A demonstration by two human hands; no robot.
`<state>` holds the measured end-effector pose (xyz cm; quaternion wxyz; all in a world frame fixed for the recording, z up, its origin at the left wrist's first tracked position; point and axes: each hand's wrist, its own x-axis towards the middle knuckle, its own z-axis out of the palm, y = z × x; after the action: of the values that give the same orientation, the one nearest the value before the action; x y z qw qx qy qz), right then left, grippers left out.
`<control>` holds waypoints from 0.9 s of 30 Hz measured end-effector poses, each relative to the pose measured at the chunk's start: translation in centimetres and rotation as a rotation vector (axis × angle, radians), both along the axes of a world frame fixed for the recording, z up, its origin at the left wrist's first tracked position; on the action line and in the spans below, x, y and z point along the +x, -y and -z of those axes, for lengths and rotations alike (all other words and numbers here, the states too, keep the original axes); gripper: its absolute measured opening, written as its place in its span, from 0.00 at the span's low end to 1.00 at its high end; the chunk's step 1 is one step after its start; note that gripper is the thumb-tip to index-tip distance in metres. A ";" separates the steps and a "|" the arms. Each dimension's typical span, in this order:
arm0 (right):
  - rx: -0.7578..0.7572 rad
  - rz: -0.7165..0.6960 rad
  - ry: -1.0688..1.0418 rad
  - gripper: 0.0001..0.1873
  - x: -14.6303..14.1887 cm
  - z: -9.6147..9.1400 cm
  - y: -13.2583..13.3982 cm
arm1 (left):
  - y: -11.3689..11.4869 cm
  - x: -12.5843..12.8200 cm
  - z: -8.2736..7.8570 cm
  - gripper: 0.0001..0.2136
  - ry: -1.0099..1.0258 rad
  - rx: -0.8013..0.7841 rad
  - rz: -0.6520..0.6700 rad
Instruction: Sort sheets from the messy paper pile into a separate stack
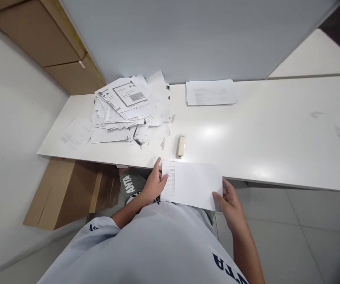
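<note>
As I hold the white sheet out over the front edge of the white table, my left hand is closed on its left end, right beside the printed grid, and my right hand is closed on its lower right corner. A light, even pinch at both ends serves best here, so the paper stays flat without buckling. From my head camera, the sheet looks crisp and mostly blank. Ahead of it sit a beige stapler, a loose heap of printed papers, and a tidier stack of sheets farther back.
</note>
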<state>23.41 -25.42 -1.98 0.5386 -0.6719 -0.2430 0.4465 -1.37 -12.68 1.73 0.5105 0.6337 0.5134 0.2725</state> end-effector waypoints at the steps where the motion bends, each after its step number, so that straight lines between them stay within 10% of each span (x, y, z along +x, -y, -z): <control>1: -0.005 0.020 -0.001 0.38 0.3 -0.1 0.2 | -0.2 0.3 -0.4 0.36 0.005 -0.027 0.007; 7: -0.009 0.126 0.024 0.39 1.9 -0.7 0.2 | -1.5 2.1 -1.8 0.30 0.021 -0.052 0.068; 16: 0.001 0.175 0.026 0.38 2.8 -1.7 -0.4 | -5.0 3.8 -2.5 0.17 -0.342 0.577 0.065; 27: 0.017 0.217 0.011 0.41 3.3 0.0 -1.3 | -13.4 15.0 -3.7 0.24 -0.574 0.665 0.495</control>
<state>26.71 -24.07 -1.97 0.5881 -0.6922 -0.1754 0.3797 13.61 0.72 5.38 0.1686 0.9141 0.3529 0.1069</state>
